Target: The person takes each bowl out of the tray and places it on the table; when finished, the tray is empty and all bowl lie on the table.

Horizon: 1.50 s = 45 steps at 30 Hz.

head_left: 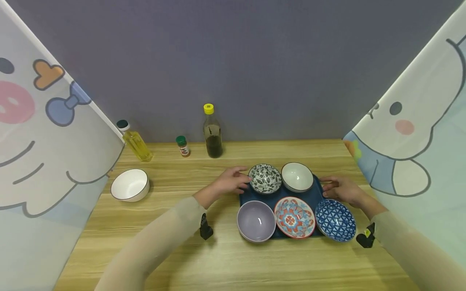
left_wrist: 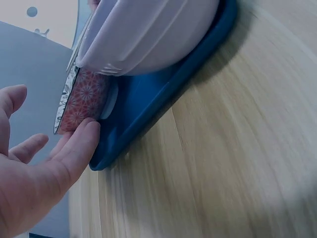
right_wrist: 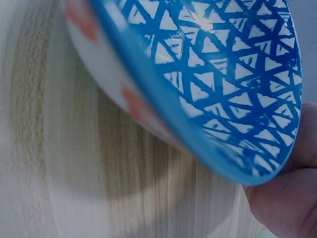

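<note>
Dark blue rectangular tray (head_left: 314, 195) lies at the right of the pale wood-grain table (head_left: 189, 258), its surface mostly hidden under five dishes. Along its far side sit a round bowl with a black-and-white leafy inside (head_left: 265, 179) and a dark-rimmed white bowl (head_left: 297, 177); along its near side, a glossy lilac bowl (head_left: 256, 221), a red-rimmed dish with a red and blue floral pattern (head_left: 295, 217) and a blue bowl with white triangles (head_left: 335, 220). The left wrist view cuts off the lilac bowl at the top. There the left hand (head_left: 231, 180) has thumb and fingers spread, fingertips against the leafy bowl's red patterned outer wall, just above the tray's edge. The right hand (head_left: 341, 189) is at the tray's right edge; the triangle bowl hides most of it in the right wrist view, so whether it pinches the rim I cannot tell. Well apart, to the left, stands another white bowl (head_left: 130, 185). Behind are a yellow oil bottle (head_left: 137, 145), a small green-capped jar (head_left: 183, 146), its label too small to read, and a yellow-capped bottle of dark liquid (head_left: 213, 135).
</note>
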Each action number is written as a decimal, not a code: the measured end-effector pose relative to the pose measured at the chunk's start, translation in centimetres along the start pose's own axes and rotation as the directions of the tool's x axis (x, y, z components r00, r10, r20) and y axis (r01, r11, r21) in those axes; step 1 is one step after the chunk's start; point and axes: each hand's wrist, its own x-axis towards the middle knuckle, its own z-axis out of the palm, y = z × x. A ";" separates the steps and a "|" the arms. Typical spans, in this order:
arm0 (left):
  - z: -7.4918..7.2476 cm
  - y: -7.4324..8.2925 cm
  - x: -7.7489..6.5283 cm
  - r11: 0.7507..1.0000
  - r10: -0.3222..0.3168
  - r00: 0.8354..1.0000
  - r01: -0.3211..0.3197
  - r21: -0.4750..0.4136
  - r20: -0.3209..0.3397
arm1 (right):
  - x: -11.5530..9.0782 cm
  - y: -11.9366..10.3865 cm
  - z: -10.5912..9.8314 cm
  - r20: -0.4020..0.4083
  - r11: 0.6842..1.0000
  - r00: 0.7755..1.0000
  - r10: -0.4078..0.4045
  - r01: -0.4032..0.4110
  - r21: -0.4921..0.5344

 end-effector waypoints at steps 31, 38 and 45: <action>1.6 -1.3 1.6 0.990 -0.069 0.998 0.069 -0.120 0.002 | 0.2 0.0 0.0 0.016 1.000 1.000 0.003 -0.003 0.009; 1.8 -1.3 1.5 0.984 -0.080 0.997 0.082 -0.161 0.023 | 0.1 0.2 -0.1 0.014 1.000 1.000 0.007 -0.007 0.023; 2.1 -1.5 1.8 0.978 -0.043 0.999 0.038 -0.207 -0.024 | 0.0 0.3 -0.1 0.015 1.000 1.000 -0.001 0.001 0.029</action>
